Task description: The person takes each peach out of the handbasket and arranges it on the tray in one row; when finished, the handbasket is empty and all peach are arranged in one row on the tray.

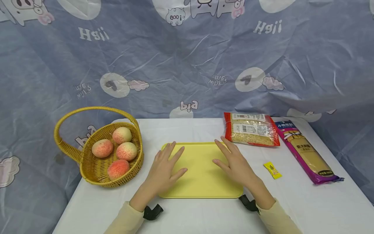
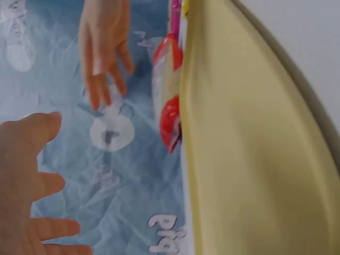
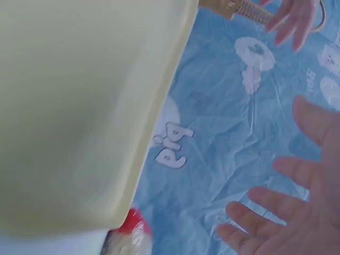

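Observation:
A yellow tray (image 1: 201,172) lies in the middle of the white table. Over its left side I see my left hand (image 1: 166,167), fingers spread and nothing held. My right hand (image 1: 235,162) hovers above the tray's right side, also with spread fingers and nothing in them. In the left wrist view a gap shows between the left hand (image 2: 32,186) and the tray (image 2: 244,133). The right wrist view likewise shows the right hand (image 3: 287,207) apart from the tray (image 3: 79,106).
To the left stands a yellow wicker basket (image 1: 141,159) with several peaches (image 1: 126,151). Behind the tray at right lies a red-edged bag of grain (image 1: 251,130). Farther right are a purple noodle-like packet (image 1: 309,152) and a small yellow sachet (image 1: 272,170). A patterned cloth (image 1: 187,58) hangs behind.

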The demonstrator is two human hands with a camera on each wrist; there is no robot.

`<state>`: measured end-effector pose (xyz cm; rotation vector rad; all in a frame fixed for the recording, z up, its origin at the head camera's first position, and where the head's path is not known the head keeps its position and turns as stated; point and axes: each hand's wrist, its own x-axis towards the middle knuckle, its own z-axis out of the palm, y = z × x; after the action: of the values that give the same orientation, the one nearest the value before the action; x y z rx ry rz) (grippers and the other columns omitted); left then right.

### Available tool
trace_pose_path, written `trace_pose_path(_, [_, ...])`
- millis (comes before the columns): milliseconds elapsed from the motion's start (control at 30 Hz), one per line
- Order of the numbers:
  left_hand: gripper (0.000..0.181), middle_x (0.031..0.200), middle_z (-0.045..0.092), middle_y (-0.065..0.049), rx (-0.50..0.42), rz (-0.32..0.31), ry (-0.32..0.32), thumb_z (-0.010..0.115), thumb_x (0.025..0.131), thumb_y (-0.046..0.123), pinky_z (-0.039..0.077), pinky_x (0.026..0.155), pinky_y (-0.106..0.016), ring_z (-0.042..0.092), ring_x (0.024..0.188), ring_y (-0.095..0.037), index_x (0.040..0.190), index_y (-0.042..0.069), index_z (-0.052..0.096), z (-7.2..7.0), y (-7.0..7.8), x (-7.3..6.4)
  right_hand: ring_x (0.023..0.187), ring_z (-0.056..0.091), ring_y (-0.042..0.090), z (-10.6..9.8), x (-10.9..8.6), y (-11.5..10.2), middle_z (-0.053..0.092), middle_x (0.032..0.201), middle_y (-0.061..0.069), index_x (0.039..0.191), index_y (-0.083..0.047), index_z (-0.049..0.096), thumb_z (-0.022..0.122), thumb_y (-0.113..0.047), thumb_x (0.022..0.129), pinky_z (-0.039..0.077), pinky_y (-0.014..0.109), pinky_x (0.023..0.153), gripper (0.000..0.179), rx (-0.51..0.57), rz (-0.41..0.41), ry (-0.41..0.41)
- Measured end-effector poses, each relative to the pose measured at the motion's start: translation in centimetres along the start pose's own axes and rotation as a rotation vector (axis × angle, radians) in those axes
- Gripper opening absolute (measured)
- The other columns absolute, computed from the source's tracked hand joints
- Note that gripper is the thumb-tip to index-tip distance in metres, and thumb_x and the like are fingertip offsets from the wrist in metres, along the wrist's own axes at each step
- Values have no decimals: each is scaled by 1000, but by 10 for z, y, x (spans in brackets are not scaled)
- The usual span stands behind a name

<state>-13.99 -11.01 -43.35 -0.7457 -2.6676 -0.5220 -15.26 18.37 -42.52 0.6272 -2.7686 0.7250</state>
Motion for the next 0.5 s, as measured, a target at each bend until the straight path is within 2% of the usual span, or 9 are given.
trace_pose_path(167, [61, 141, 49, -23, -37, -6, 249, 64, 91, 38, 43, 98, -60, 50, 125, -41, 143, 10, 49, -29, -25, -13, 130, 43, 37, -9, -12, 17, 44, 144, 17, 148, -9, 41, 69, -25, 92, 42, 61, 100, 64, 114, 88, 83])
trace_pose_path(267, [59, 135, 52, -23, -81, -54, 350, 70, 86, 26, 43, 94, -59, 52, 120, -41, 139, 6, 52, -46, -44, -23, 121, 50, 37, -13, -20, 29, 48, 137, 18, 144, -6, 45, 70, -20, 91, 49, 58, 93, 60, 158, 171, 77])
trace_pose_path(367, [61, 132, 52, -23, -99, -136, 381, 75, 81, 16, 41, 94, -58, 50, 119, -41, 137, 4, 54, -59, -63, -34, 115, 54, 38, -16, -26, 41, 49, 132, 20, 142, -4, 45, 69, -20, 92, 51, 55, 90, 58, 201, 271, 38])
trace_pose_path(500, [63, 130, 51, -24, -120, -266, 331, 78, 79, 15, 38, 96, -61, 47, 119, -42, 136, 3, 52, -73, -86, -48, 114, 54, 37, -15, -29, 52, 51, 128, 23, 140, 0, 44, 67, -21, 93, 50, 54, 94, 57, 240, 405, -32])
